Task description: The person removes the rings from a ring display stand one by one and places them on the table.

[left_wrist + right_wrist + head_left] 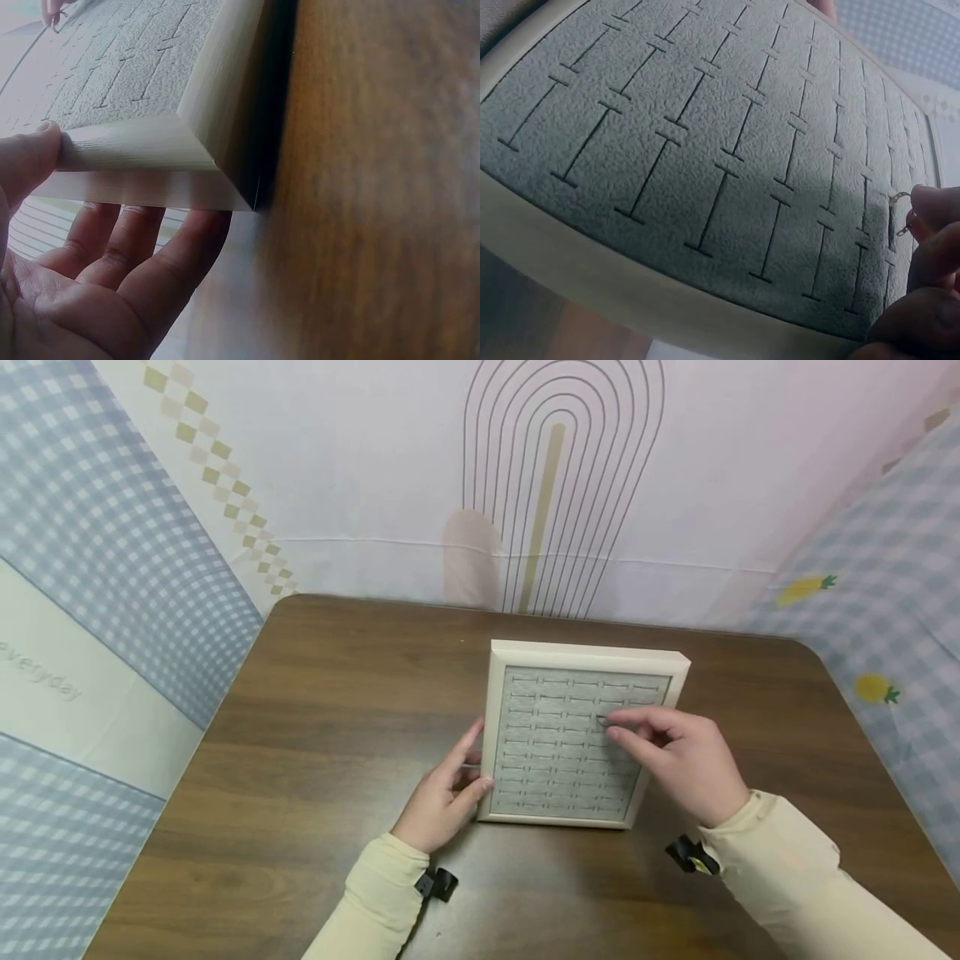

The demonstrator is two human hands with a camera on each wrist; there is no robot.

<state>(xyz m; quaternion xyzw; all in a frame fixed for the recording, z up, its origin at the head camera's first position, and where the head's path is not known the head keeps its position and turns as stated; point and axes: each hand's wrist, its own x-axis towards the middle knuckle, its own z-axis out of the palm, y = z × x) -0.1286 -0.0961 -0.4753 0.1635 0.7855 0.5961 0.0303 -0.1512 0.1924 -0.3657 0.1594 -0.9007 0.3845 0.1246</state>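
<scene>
A ring display board (558,752) with a pale wooden frame and grey fabric stands tilted on the table, its fabric cut with rows of slots. My left hand (442,793) grips the frame's lower left side, thumb (34,157) on the front and fingers beneath the edge in the left wrist view. Between thumb and forefinger, my right hand (686,756) pinches a small metal ring (901,196) at one of the slots, right of the board's middle. The fingertips cover part of the ring, so how deep it sits in the slot cannot be told.
The brown wooden table (315,735) extends around the board. A white patterned cloth (360,468) hangs behind it, with blue checked cloth (97,460) at the left and more at the right.
</scene>
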